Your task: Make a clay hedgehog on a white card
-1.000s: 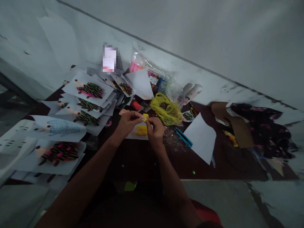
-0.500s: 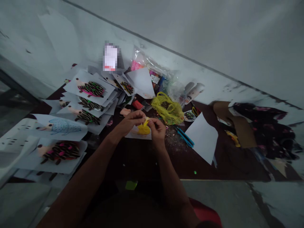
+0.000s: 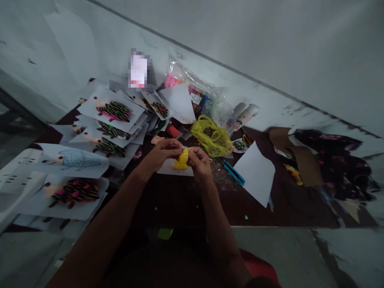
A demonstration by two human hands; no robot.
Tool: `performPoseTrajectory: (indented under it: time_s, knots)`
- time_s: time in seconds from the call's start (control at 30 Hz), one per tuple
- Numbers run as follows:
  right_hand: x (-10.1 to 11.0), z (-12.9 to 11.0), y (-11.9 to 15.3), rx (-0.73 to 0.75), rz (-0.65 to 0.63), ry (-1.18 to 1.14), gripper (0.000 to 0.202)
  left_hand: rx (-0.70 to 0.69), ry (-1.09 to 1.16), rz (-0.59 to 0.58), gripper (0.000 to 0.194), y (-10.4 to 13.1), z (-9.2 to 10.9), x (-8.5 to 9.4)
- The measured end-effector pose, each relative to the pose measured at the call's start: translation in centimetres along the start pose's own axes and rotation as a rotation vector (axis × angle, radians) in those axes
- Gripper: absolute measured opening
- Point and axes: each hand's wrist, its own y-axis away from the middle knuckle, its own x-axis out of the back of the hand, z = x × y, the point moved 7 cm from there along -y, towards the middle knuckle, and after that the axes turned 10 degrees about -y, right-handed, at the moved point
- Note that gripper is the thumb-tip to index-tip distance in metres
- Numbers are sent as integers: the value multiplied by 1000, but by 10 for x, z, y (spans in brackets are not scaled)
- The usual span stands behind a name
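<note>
**Yellow clay (image 3: 181, 162) at mid-frame, pinched by both hands**

Fingers of the left hand (image 3: 164, 154) and right hand (image 3: 201, 162) nearly meet over it, tips pressed in on its upper end. Looks like clay to me. Can't tell from here if the pinched bit is separate from the bulk.

Key relation: bulk sits just below the fingertips in frame, between the hands. Long axis tilts lower left to upper right. Right hand is nearer; its curled fingers overlap the right edge.

Counts, going outward:
- 1 under-sheet (image 3: 163, 171), white, below the clay, flat on the desk (image 3: 168, 200).
- 1 peach lump (image 3: 157, 139) and 1 red lump (image 3: 173, 131), just above the left hand.
- 1 yellow bag (image 3: 220, 140), above right of the hands, dark striped bits inside, too small to count.
- 1 blue cutter (image 3: 234, 173), right of the right hand, beside 1 blank sheet (image 3: 256, 176).
- 1 green speck (image 3: 246, 217), lower right, near the desk edge.
- 4 dark-spined hedgehogs (image 3: 73, 191) plain to see on paper stacks, left of frame; more part-covered, no firm count. 1 blue drawing (image 3: 79, 160) between them.
- 1 cardboard strip (image 3: 303, 164) and 1 dark cloth (image 3: 333, 160), far right.
</note>
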Motion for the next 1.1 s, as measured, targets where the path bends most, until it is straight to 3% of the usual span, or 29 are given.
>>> performPoseTrajectory:
  time_s: [0.1, 0.23, 0.47, 0.57, 0.7, 0.8, 0.93, 1.1]
  knots:
    - [-3, 2, 0, -90, -66, -62, 39, 50, 10, -5, 28, 1, -2, 1]
    - [-3, 2, -1, -95, -116, -119, 36, 49, -44, 9, 32, 3, -2, 5]
    - [8, 9, -3, -119, -86, -76, 33, -39, -174, -32, 30, 3, 6, 9]
    - [13, 6, -6, -30, -46, 42, 31, -96, -206, -36, 24, 2, 12, 10]
    - [13, 1, -6, 73, -19, 186, 27, -19, -156, -102, 26, 2, 6, 6]
    - [15, 0, -2, 70, 23, 218, 31, 29, -136, -37, 31, 1, 0, 11]
    - [14, -14, 9, 213, 114, 322, 30, 38, -95, 66, 36, 0, -3, 18]
    - [2, -15, 18, 216, 89, 551, 31, 30, -93, 42, 37, 0, -4, 11]
